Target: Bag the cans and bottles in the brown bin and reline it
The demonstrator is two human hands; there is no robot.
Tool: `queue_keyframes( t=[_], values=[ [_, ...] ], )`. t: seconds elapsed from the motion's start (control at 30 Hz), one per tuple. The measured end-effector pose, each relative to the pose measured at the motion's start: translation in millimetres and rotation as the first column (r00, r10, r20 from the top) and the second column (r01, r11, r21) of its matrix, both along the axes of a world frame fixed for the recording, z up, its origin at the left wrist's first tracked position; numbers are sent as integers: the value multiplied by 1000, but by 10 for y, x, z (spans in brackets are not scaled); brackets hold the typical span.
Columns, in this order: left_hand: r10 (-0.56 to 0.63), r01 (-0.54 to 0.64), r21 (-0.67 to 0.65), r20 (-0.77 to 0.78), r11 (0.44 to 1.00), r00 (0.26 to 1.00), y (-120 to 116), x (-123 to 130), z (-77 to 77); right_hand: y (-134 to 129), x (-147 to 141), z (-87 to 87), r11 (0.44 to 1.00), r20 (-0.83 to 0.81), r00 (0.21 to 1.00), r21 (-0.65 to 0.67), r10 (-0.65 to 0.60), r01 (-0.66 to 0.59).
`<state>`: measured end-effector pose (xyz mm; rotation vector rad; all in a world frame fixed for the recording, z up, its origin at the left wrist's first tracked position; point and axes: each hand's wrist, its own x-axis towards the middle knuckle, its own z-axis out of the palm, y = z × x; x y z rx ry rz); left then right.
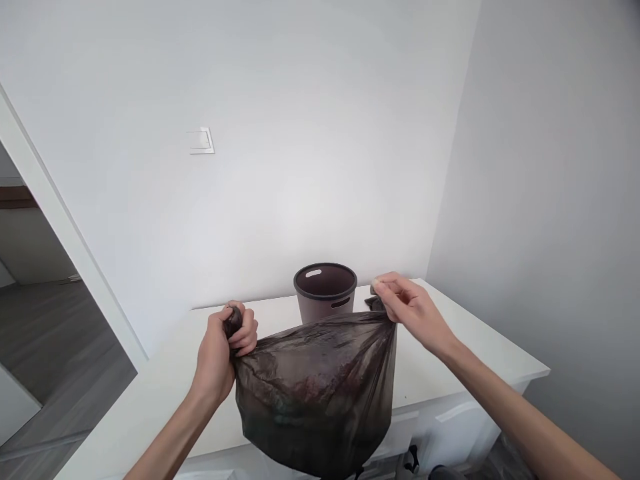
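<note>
Pale walls point(325, 147) flank a white tabletop point(423, 370) bearing a bin point(320, 309), left grip point(220, 347) and right grip point(413, 308) clamping a bag point(315, 393)

the bag point(315, 400) is smoky black with dull red and green patches. the bin point(316, 310) is mauve-grey, rimmed black; the table point(170, 353) is white, the floor point(90, 347) streaked grey.

Open from above, blocked in front by the dark bag point(315, 400).
A hand could drop past the rim of the bin point(317, 309) from overhead; the back wall point(320, 167) stands behind it. The bag, stretched between left hand point(217, 347) and right hand point(410, 310), bars the straight front way. A strip of counter point(276, 316) gives room left of the bin; right, a dark crumpled piece point(375, 304) and the right hand crowd it.
</note>
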<state>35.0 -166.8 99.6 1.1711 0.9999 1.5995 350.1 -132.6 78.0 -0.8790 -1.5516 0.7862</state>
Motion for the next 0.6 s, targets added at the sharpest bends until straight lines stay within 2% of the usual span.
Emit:
queue_keyframes(
  t=[0.07, 0.13, 0.23, 0.33, 0.47, 0.53, 0.6],
  values=[
    [14, -12, 11, -187, 1000, 982, -16, 64, 34, -94, -80, 26, 993, 122, 988, 91, -90, 79],
    [21, -12, 27, -346, 1000, 938, -52, 163, 95, -200, -231, 73, 985, 205, 974, 156, -100, 68],
    [-10, 39, 48, -500, 998, 866, -127, 362, 222, -342, -551, 128, 981, 304, 952, 192, -34, -26],
    [-22, 98, 95, -601, 991, 799, -203, 536, 327, -401, -882, 112, 976, 369, 928, 171, 61, -132],
    [-3, 150, 157, -682, 976, 731, -288, 573, 344, -324, -1169, 15, 968, 347, 928, 153, 138, -201],
    [13, 180, 195, -712, 964, 702, -317, 494, 288, -266, -1225, -23, 961, 292, 946, 189, 143, -203],
    [70, 205, 291, -714, 935, 697, -325, 381, 194, -232, -1238, -35, 957, 210, 964, 205, 163, -206]
  ],
)
